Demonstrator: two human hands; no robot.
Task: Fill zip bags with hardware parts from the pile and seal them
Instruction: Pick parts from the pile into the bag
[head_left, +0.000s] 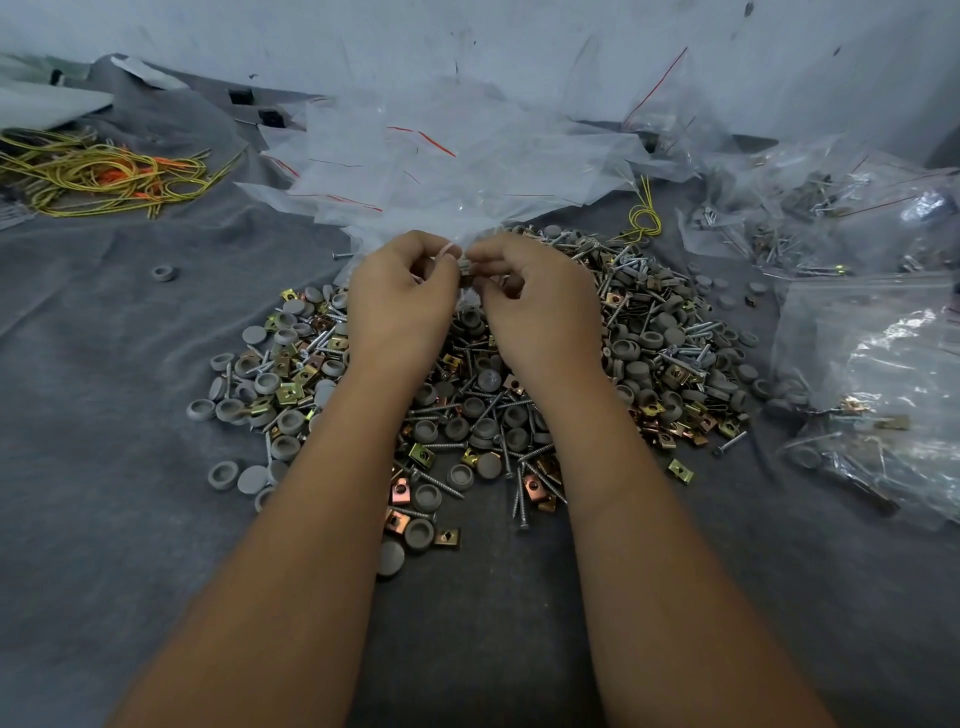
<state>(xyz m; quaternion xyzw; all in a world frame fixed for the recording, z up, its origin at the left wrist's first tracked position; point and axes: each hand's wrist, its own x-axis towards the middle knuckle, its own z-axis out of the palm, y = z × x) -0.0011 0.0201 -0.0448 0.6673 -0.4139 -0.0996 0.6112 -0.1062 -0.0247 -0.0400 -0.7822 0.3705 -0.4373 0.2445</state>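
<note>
Hands met above the far middle of the pile of hardware parts (483, 395), both arms bare and reaching forward over it. The left hand (402, 291) and the right hand (540, 296) had their fingers curled in, pinching the mouth of a small clear zip bag (465, 270) between them; the bag was mostly hidden by the fingers, and whether its strip was closed could not be told. Screws, grey caps and brass-coloured clips lay spread on the grey cloth (114, 467), thinning to loose strays at the pile's left and near edges.

Just beyond the hands, a heap of empty zip bags (441, 156) with red strips touched the pile's far edge and ran back to the pale wall (519, 36). Filled bags (872, 364) crowded the right side, close against the pile. A tangle of yellow and orange cords (104, 174) sat well apart at the far left. Bare cloth lay open to the left of the pile and in the near foreground between and beside the forearms.
</note>
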